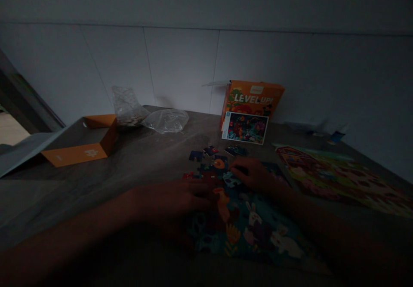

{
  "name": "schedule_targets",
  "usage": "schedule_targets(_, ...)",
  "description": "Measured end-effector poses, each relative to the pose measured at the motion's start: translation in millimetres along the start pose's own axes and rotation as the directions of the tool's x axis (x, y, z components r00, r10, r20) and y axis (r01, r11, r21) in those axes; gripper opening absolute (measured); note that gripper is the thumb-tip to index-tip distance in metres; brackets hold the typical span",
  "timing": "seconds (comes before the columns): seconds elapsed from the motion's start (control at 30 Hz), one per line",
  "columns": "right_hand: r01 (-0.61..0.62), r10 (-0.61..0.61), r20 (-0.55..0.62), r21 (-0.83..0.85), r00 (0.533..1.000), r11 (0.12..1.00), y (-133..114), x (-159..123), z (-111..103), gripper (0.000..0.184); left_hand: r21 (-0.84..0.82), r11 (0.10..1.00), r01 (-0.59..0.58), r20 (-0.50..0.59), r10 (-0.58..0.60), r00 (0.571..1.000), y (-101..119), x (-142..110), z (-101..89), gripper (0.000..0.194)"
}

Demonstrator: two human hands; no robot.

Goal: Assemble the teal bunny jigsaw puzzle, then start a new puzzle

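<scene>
A jigsaw puzzle (238, 231) with rabbits, a fox and plants lies partly joined on the grey table. My left hand (180, 199) rests open over its left edge, fingers stretched to the right. At the puzzle's upper part, my right hand (253, 173) has its fingertips closed at a pale-blue patterned puzzle piece (231, 180); the dim light hides the exact grip. Loose pieces lie just beyond: a dark piece (195, 155), one with red (210, 150) and a dark overlapping group (235, 150).
An orange LEVEL UP! box (254, 91) stands behind, a picture card (245, 128) leaning on it. Left are an open orange box tray (77, 153), a clear bag with pieces (129, 108) and another clear bag (167, 121). A second puzzle (338, 177) lies right.
</scene>
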State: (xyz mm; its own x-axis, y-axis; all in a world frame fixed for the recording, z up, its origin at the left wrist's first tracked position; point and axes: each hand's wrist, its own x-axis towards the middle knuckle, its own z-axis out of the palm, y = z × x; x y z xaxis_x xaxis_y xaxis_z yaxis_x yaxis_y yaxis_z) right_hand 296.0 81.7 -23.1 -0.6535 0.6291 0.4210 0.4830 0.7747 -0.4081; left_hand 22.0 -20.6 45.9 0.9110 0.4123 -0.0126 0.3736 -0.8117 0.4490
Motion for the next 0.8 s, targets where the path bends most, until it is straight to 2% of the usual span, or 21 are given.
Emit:
schedule_targets(0.13, -0.009, 0.009, 0.006, 0.007, 1.000, 1.000, 0.5, 0.5, 0.5, 0.021, -0.006, 1.000, -0.016, 0.007, 0.017, 1.000, -1.7, -1.0, 1.6, 0.056)
schedule_targets(0.33, -0.006, 0.006, 0.013, 0.004, 1.000, 1.000, 1.5, 0.4, 0.6, 0.020, 0.017, 1.000, 0.004, 0.017, -0.005, 1.000, -0.6, -2.7, 0.7, 0.045)
schedule_targets(0.53, -0.013, 0.013, 0.008, 0.001, 1.000, 1.000, 1.7, 0.0, 1.4, 0.020, 0.020, 1.000, -0.010, -0.005, 0.010, 1.000, -5.1, -3.4, 3.1, 0.045)
schedule_targets(0.63, -0.010, 0.010, 0.009, -0.002, 1.000, 1.000, 2.0, 0.4, 1.8, 0.021, 0.014, 0.998, -0.066, -0.018, 0.066, 0.998, -8.1, -2.6, 4.2, 0.046)
schedule_targets(0.73, -0.002, 0.002, 0.004, 0.006, 1.000, 1.000, 1.3, 0.6, 1.2, 0.022, 0.004, 0.992, -0.126, -0.011, 0.126, 0.992, -9.0, -1.6, 3.8, 0.037)
schedule_targets(0.8, -0.007, 0.007, 0.006, 0.005, 1.000, 1.000, 0.4, 0.6, 0.5, 0.022, 0.030, 0.992, -0.124, -0.006, 0.124, 0.992, -7.9, -1.8, 2.8, 0.031)
